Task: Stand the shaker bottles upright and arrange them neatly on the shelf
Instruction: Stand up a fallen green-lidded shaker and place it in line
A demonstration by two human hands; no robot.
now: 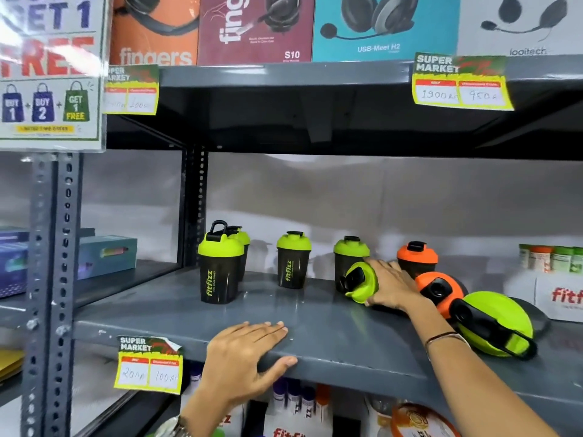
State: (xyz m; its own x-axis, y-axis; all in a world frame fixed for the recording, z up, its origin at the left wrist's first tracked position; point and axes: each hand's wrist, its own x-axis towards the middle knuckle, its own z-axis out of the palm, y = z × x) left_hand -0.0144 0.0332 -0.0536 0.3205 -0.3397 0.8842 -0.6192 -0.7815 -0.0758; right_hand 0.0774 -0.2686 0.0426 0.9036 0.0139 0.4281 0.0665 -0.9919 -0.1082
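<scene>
On the grey shelf [309, 313] several black shaker bottles stand upright: a green-lidded one [220, 269] at the left with another close behind it, one [293, 260] in the middle, one [350, 250] further right, and an orange-lidded one [417, 257] at the back. Three bottles lie on their sides at the right: a green-lidded one [359, 282], an orange-lidded one [438, 290] and a large green-lidded one [495, 323] nearest the front. My right hand [389, 287] is wrapped over the body of the lying green-lidded bottle. My left hand [249, 351] rests flat on the shelf's front edge.
A white fitfizz box [558, 294] with small bottles on top stands at the right end. The upright steel post [52, 279] bounds the left. Headset boxes [255, 26] fill the shelf above. Price tags [148, 364] hang on the edges. Pouches sit on the shelf below.
</scene>
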